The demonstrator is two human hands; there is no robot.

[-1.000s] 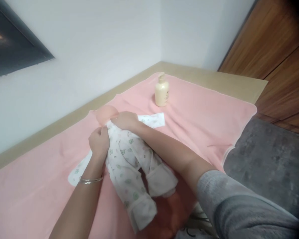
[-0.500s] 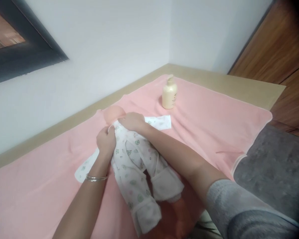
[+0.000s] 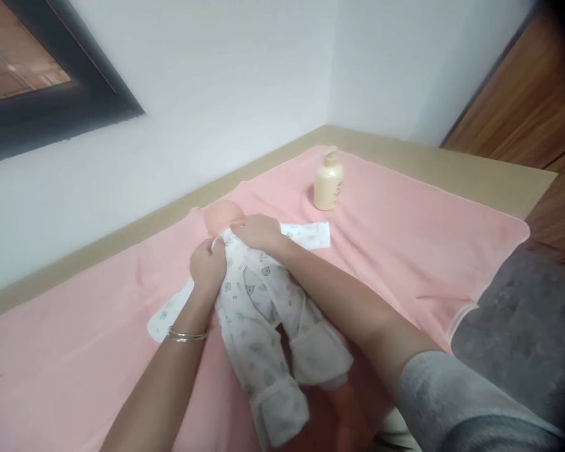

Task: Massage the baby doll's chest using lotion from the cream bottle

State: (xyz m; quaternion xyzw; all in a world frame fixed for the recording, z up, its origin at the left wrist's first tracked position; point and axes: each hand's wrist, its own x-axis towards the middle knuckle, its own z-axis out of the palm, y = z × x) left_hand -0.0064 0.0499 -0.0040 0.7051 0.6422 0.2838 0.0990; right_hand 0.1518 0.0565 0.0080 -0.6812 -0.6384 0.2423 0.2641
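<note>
A baby doll (image 3: 223, 215) lies on its back on a pink towel (image 3: 395, 232), dressed in a white printed romper (image 3: 258, 320). My left hand (image 3: 208, 267), with a silver bangle on the wrist, is closed on the romper's cloth at the doll's left shoulder. My right hand (image 3: 258, 231) is curled over the collar just below the doll's head, fingers pressed on the cloth. The romper's sleeves spread out to both sides and its legs point toward me.
A cream pump bottle (image 3: 328, 184) stands on the towel beyond the doll. The towel covers a beige surface (image 3: 452, 169) set into a white wall corner. A dark frame (image 3: 51, 100) hangs at upper left. Grey fabric (image 3: 522, 326) and wood panelling (image 3: 522, 100) lie to the right.
Both hands stay at the romper's collar with little movement. The view has shifted, so doll, bottle and towel appear a little further right and lower.
</note>
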